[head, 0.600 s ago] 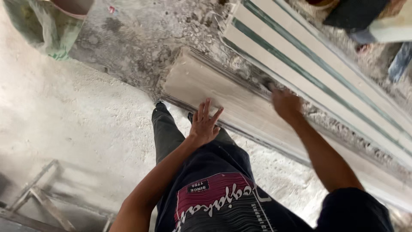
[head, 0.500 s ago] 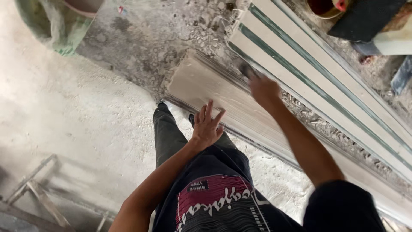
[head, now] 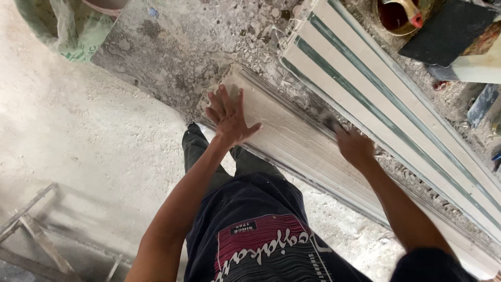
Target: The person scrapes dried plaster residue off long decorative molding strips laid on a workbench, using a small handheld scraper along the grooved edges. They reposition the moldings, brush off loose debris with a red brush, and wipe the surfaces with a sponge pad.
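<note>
- The left hand is lying flat on the near end of a long pale plaster moulding, its fingers spread apart and pressing on the surface, gripping nothing.
- The right hand is resting further along the same moulding, at its far edge; its fingers are curling together around something small and dark, too blurred to tell what it is.
- The moulding is lying on the rough, dusty floor, running diagonally from the upper middle toward the lower right, directly in front of the person's dark trousers.
- Just beyond it, a stack of white profiles with green stripes is lying parallel to it, separated by a narrow strip of rubble.
- A greenish sack is sitting at the upper left, well apart from the hands.
- A round pot with a dark red inside is standing at the upper right, beside a dark flat slab.
- A wooden frame is showing in the lower left corner.
</note>
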